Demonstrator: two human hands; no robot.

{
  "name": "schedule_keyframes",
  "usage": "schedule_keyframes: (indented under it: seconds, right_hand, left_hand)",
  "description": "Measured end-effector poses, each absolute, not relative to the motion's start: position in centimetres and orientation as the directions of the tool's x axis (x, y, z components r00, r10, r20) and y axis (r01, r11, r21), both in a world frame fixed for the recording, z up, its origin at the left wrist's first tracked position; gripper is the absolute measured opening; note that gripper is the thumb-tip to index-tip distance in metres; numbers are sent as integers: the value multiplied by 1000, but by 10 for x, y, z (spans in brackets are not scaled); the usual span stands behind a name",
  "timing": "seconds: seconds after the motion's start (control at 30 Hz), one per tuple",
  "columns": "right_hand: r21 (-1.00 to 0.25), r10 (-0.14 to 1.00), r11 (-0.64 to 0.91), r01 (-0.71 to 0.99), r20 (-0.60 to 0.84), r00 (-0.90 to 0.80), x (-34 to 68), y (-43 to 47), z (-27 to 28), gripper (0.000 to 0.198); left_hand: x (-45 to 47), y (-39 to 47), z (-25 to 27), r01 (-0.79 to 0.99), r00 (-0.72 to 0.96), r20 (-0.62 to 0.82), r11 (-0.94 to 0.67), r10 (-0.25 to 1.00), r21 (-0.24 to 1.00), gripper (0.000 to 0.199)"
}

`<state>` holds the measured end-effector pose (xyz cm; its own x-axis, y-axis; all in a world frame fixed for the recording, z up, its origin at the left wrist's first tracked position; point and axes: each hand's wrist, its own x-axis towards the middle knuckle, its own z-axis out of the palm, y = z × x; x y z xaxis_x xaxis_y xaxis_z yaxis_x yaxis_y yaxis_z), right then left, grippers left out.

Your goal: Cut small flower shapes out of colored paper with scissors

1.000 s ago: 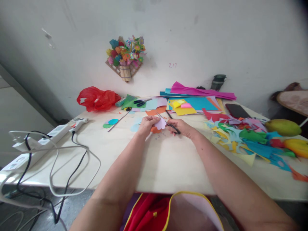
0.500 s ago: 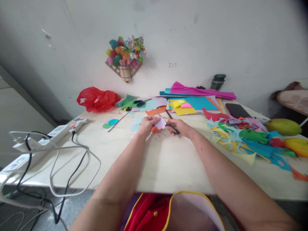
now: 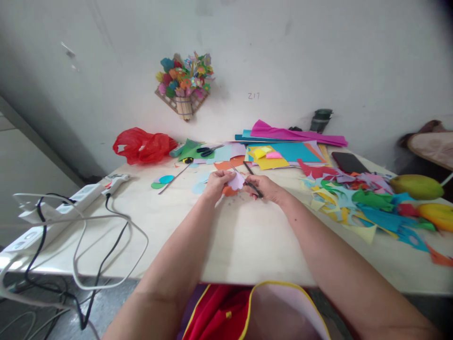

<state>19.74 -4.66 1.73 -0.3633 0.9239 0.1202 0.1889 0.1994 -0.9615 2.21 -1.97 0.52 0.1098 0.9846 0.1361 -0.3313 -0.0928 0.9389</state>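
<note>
Between finger and thumb, my left hand (image 3: 216, 185) pinches a small lilac piece of paper (image 3: 237, 182) with a scalloped edge. My right hand (image 3: 265, 187) is closed around the dark handles of a pair of scissors (image 3: 255, 190), whose blades point up and left at the lilac paper. Whether the blades are parted is too small to tell. Just beneath the paper lies an orange paper piece (image 3: 230, 191) on the table. Pale blue paper circles (image 3: 198, 188) rest beside my left hand, partly hidden by it.
Paper scraps (image 3: 354, 198) cover the right side, near a phone (image 3: 349, 163) and a green fruit (image 3: 416, 187). Coloured sheets (image 3: 297, 153), a second pair of scissors (image 3: 207, 151) and a red plastic bag (image 3: 143, 145) lie at the back. Power strips (image 3: 56, 215) with looping cables occupy the left.
My right hand has shifted very slightly on the scissors, and their handles look closer together. The lilac paper stays in my left hand in almost the same place.
</note>
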Motion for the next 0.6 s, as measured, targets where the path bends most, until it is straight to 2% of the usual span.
schedule_keyframes:
  seconds: [0.6]
  right_hand:
    - [-972, 925, 175, 158, 108, -365, 198, -43, 12, 27]
  left_hand:
    - [20, -15, 3, -363, 133, 145, -88, 980, 928, 35]
